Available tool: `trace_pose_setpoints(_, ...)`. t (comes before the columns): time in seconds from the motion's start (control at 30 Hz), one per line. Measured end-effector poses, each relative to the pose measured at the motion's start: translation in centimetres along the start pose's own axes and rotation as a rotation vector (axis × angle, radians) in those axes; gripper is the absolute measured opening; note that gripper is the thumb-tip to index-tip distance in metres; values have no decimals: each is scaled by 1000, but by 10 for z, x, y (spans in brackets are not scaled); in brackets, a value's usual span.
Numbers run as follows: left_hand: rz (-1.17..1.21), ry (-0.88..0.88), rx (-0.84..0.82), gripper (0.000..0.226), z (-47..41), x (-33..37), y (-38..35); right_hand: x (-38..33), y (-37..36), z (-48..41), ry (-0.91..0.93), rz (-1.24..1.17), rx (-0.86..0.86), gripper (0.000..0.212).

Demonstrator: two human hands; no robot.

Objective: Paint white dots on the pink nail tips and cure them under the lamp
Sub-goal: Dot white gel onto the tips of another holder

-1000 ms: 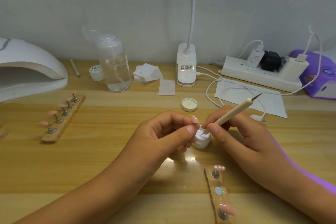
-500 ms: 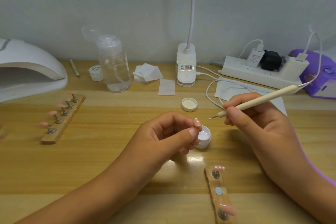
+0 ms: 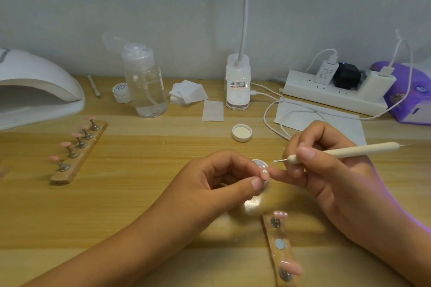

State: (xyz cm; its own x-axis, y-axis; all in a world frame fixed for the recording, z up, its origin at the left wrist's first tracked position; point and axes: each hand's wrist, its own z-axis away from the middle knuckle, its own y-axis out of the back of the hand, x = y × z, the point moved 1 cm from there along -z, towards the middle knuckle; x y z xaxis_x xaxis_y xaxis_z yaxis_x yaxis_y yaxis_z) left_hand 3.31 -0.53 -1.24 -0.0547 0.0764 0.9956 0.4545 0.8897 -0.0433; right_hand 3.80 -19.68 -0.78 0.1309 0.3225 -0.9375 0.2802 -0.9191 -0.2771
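The pink nail tip (image 3: 265, 173) is pinched between the thumb and the index finger of the left hand (image 3: 217, 182), a little above the worktop (image 3: 140, 193), in the middle of the view. Some pale spots show on it, but they are too small to tell if they are paint or shine. The right hand (image 3: 331, 177) grips a cream dotting tool (image 3: 349, 150) like a pen. Its thin metal point is just beside the nail tip, up and to the right, with a small gap between them. One finger of the right hand reaches toward the left fingertips, below the tool.

Behind the left fingertips stands a small open white jar (image 3: 257, 162), partly hidden. A white cap (image 3: 242, 133) lies upside down further back. In front of the hands lies a wooden holder (image 3: 278, 235) with two pink tips and one bare magnet between them.

A second wooden holder (image 3: 79, 154) carries five pink tips at the left, near the white curing lamp (image 3: 35, 86). Along the wall are a clear bottle (image 3: 145, 84), white wipes (image 3: 189, 94), a desk lamp base (image 3: 238, 81) and a power strip (image 3: 333, 93).
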Motion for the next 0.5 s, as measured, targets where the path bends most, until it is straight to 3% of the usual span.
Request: trace_pose_setpoints(0.5, -11, 16, 2, 11, 2, -1, 0, 3, 0, 2, 30, 49, -66, 9)
